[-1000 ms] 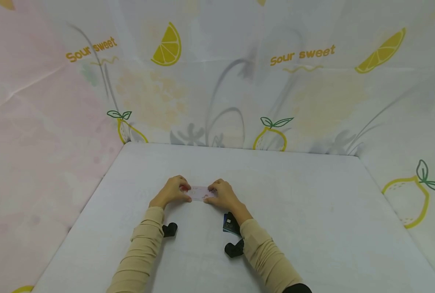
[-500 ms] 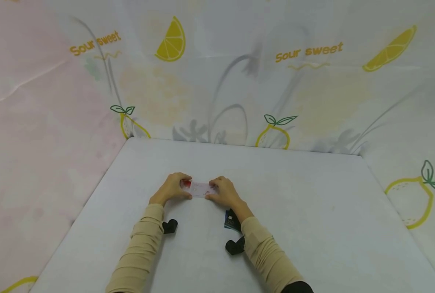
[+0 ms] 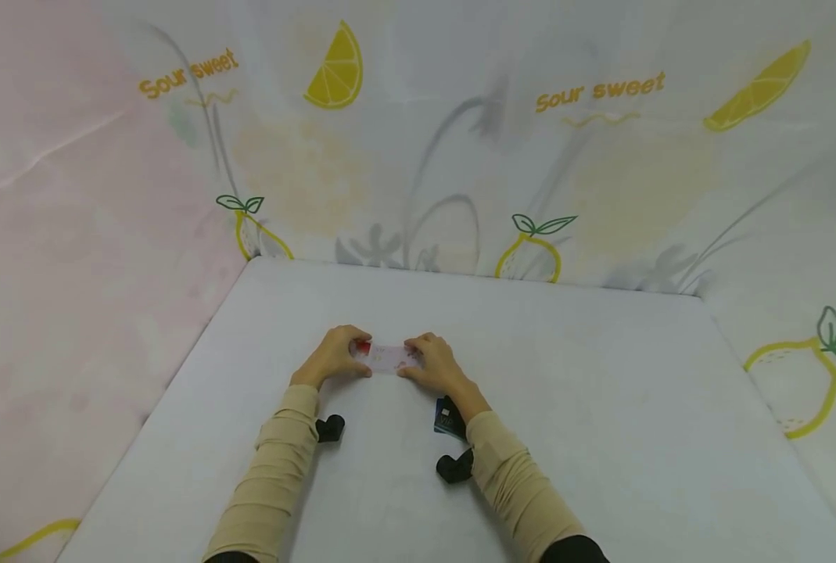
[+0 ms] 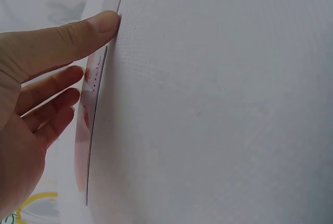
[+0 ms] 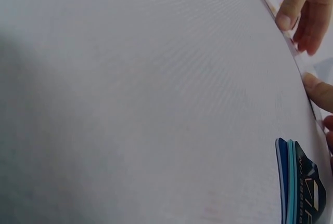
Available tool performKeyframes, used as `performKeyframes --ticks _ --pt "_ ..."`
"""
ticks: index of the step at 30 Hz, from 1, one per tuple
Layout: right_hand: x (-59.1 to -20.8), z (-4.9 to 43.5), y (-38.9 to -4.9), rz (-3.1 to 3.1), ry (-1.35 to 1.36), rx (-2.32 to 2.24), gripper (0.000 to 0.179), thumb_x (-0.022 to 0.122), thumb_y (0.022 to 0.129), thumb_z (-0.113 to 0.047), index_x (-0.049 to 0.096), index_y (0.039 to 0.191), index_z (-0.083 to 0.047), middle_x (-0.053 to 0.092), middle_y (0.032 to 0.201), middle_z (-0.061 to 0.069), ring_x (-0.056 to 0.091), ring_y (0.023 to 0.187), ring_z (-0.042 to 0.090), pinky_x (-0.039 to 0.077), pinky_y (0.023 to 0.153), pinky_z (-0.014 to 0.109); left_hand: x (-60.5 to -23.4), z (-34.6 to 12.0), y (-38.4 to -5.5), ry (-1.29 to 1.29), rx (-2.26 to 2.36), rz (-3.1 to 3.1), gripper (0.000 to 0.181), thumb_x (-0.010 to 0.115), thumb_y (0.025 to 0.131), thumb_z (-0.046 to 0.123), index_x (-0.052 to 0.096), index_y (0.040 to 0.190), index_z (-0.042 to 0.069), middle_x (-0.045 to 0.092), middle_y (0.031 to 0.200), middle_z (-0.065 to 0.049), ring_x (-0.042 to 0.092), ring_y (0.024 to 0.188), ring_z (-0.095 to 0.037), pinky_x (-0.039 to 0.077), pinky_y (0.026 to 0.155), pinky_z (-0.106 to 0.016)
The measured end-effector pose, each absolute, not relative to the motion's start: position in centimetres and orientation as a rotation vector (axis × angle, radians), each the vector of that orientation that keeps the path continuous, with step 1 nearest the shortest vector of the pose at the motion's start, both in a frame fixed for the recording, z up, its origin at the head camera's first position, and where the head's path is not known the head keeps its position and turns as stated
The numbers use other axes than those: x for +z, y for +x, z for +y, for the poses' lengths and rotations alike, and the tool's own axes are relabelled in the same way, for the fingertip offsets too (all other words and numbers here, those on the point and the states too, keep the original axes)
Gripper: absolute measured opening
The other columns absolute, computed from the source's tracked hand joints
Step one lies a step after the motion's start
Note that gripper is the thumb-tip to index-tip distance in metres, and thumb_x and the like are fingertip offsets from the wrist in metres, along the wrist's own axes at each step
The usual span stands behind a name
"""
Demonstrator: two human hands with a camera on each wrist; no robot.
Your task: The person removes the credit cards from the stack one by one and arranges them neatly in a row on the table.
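A pale pink printed card (image 3: 387, 359) lies flat on the white table, with a red patch at its left end. My left hand (image 3: 335, 353) holds the left end, thumb on the near edge and fingers at the far edge. At the right end, my right hand (image 3: 435, 362) holds it the same way. The left wrist view shows the left thumb (image 4: 78, 37) beside a step between two card edges (image 4: 93, 109); whether these are separate cards I cannot tell. Most of the right hand falls outside the right wrist view, where its thumb (image 5: 318, 90) touches the edge.
A small stack of dark blue cards marked VIP (image 3: 449, 417) lies near my right wrist, partly hidden by it. Black wrist-camera mounts (image 3: 453, 468) stick out inward from both sleeves. Lemon-print fabric walls (image 3: 418, 156) stand behind and beside the white table (image 3: 600, 407).
The head view has tilted slightly, so the scene sits higher in it. More of the red patch shows beside my left fingers. Both hands stay at the card.
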State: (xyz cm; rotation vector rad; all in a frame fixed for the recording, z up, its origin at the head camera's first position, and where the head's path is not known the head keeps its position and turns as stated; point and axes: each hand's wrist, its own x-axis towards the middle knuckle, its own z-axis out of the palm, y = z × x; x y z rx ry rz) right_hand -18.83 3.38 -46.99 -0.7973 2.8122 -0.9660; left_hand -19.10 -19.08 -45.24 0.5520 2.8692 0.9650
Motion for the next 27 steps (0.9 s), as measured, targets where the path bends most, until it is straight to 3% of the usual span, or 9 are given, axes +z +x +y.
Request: performKeyframes --ticks 27 --pt "-47.25 3.83 -18.93 2.798 -0.763 -1.081 0.058 0.075 0.08 -0.026 0.055 0.127 0.002 0.058 0.116 0.015 0.054 0.105 0.028 0.043 0.094 0.041 -45.09 -18.7 -18.96 0.58 0.952 2.914 0.055 0.084 0.063 0.009 0.063 0.109 -0.012 0.063 0.106 -0.024 0.057 0.102 -0.038 0.042 0.094 -0.049"
